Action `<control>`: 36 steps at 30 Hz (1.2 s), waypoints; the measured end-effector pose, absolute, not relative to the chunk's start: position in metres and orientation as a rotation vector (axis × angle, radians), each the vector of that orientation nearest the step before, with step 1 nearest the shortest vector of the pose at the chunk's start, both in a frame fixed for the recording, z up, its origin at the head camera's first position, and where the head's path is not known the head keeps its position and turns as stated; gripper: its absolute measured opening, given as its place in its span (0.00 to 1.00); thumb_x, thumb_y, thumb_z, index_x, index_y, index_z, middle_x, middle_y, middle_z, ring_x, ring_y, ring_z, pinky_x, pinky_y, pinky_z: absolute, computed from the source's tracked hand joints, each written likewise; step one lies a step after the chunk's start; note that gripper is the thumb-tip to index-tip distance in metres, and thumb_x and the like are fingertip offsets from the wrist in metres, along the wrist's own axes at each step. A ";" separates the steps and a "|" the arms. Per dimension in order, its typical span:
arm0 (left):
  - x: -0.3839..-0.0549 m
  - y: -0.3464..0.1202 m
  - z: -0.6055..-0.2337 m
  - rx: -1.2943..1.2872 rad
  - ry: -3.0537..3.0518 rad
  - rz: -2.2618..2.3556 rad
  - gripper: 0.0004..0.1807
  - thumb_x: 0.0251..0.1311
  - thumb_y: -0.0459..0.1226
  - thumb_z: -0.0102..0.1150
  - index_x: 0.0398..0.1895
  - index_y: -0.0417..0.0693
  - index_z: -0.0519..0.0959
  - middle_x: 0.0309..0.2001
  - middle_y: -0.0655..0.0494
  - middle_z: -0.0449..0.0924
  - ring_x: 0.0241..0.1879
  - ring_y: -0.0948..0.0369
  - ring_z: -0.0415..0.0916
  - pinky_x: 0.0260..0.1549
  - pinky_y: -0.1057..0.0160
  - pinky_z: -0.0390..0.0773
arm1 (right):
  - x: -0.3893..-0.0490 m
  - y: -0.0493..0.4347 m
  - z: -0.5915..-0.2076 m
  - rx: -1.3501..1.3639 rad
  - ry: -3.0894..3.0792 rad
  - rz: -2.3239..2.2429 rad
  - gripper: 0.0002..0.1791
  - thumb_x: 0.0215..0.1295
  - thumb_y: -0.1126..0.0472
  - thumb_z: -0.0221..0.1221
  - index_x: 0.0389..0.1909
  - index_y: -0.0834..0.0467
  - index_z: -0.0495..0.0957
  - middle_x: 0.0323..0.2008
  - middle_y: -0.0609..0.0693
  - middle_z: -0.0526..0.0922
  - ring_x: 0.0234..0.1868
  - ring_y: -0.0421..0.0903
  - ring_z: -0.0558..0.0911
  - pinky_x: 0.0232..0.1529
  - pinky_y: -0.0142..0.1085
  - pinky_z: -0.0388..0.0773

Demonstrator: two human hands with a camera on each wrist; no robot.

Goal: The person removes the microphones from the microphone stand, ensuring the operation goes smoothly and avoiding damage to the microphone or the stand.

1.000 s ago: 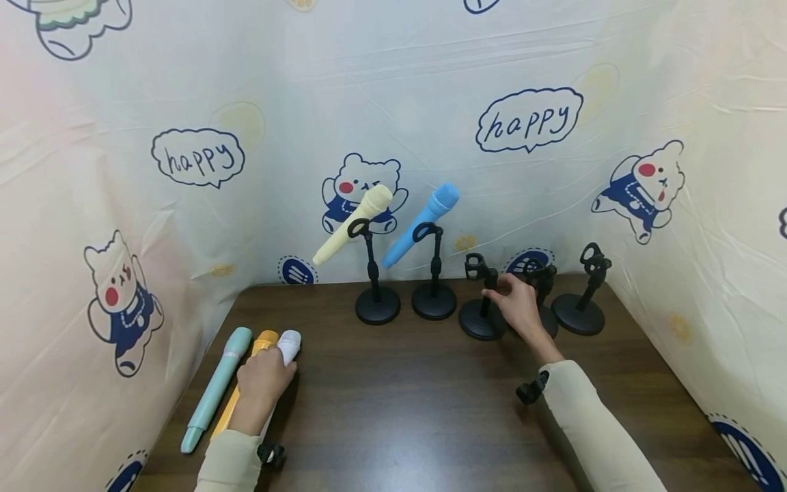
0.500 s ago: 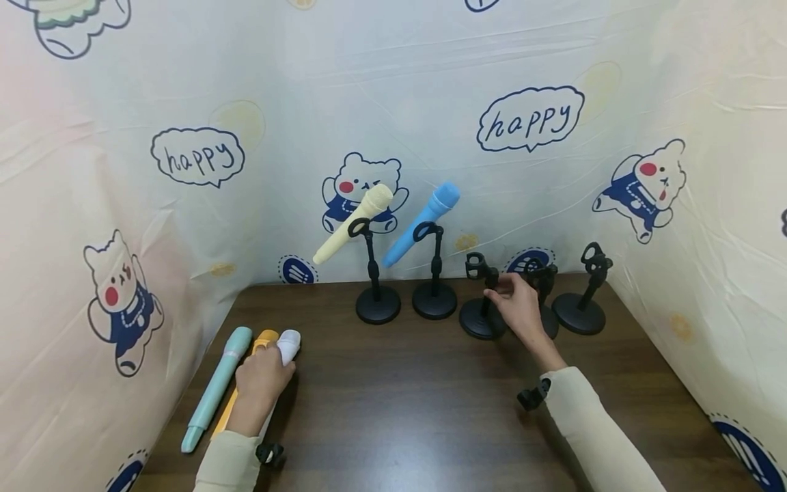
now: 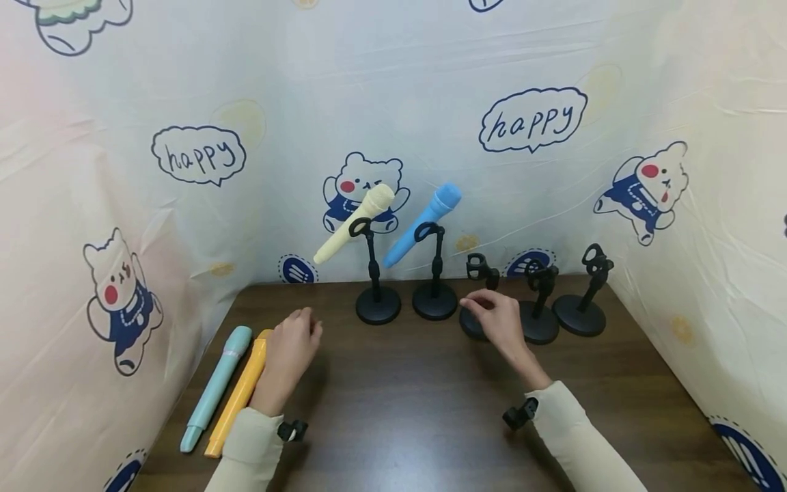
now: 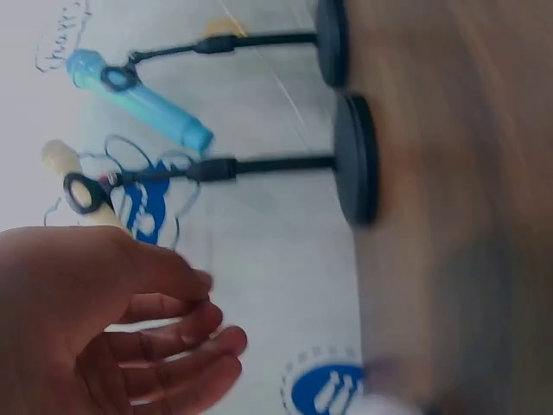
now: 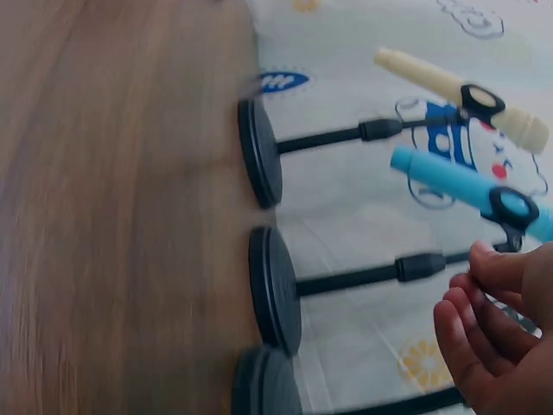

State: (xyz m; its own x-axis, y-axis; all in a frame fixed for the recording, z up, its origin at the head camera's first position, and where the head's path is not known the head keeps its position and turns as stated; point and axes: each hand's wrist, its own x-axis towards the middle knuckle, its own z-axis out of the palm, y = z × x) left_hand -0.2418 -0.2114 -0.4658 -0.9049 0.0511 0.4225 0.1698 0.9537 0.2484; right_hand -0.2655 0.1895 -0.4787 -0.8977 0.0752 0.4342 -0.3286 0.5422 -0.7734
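Hard plastic, by its look, is probably making the yellow microphone (image 3: 240, 393) beside the left hand (image 3: 292, 355) light, stiff and slick. Mid-handle is offering the best hold, though the left sleeve (image 3: 249, 444) is crowding it and a teal microphone (image 3: 216, 389) is flanking its outer side. The right hand (image 3: 501, 324) is partly hiding a black stand (image 3: 470, 326), likely base-heavy. In the left-wrist view, that hand is curling loosely, empty; a whitish blur (image 4: 380, 405) beyond its fingers is looking too smeared to identify. In the right-wrist view, the right hand's bent fingers are holding nothing, and a blue microphone (image 5: 445, 180) is slanting past them.

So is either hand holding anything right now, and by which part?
Nothing that I can see: the left hand and right hand are both loosely curled, with no object showing in either.
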 end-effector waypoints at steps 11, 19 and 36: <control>-0.277 -0.147 -0.437 -0.365 -2.562 -0.676 0.10 0.76 0.39 0.61 0.45 0.42 0.89 0.38 0.48 0.89 0.31 0.54 0.82 0.31 0.53 0.84 | -0.280 0.157 -0.477 0.331 -2.443 1.498 0.13 0.82 0.64 0.56 0.56 0.66 0.84 0.42 0.61 0.89 0.41 0.57 0.89 0.42 0.40 0.90; -0.312 -0.104 -0.416 -0.493 -2.522 -0.961 0.12 0.78 0.36 0.58 0.54 0.40 0.85 0.44 0.48 0.87 0.41 0.54 0.84 0.42 0.53 0.86 | -0.306 0.149 -0.480 0.302 -2.550 1.453 0.24 0.82 0.60 0.58 0.72 0.64 0.72 0.65 0.64 0.81 0.64 0.59 0.84 0.64 0.53 0.83; -0.362 -0.052 -0.399 -0.591 -2.628 -1.345 0.35 0.82 0.44 0.53 0.84 0.41 0.56 0.78 0.39 0.63 0.75 0.43 0.66 0.76 0.36 0.67 | -0.348 0.144 -0.481 0.411 -2.626 1.534 0.36 0.86 0.57 0.51 0.85 0.64 0.49 0.78 0.69 0.65 0.76 0.65 0.72 0.74 0.57 0.73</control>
